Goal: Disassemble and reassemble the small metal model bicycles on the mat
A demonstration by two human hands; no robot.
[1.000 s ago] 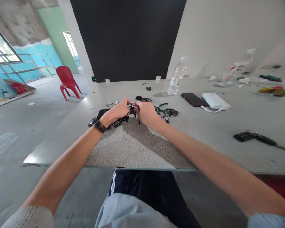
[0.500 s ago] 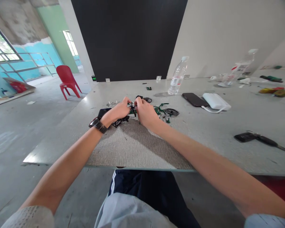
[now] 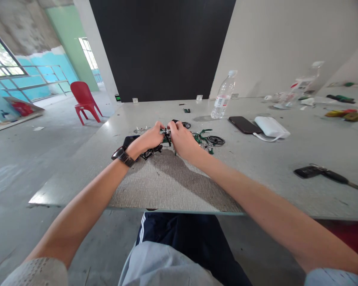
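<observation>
1. Head view: the left hand (image 3: 150, 138) has barely moved, its fingers pinching a small dark part (image 3: 167, 137).
2. That part sits between both hands' fingertips, over the tabletop (image 3: 173, 184).
3. The right hand (image 3: 183, 141) has shifted slightly left at the part's right side, seemingly a minor regrip; whether its bunched fingers clamp it, I cannot tell.
4. Rightward lie green pieces (image 3: 205, 131) and a spoked wheel (image 3: 216, 140).

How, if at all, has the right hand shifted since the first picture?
Yes: slightly away from the wearer. Judged against the small black block, the right hand now covers part of it, where more showed before.
</observation>
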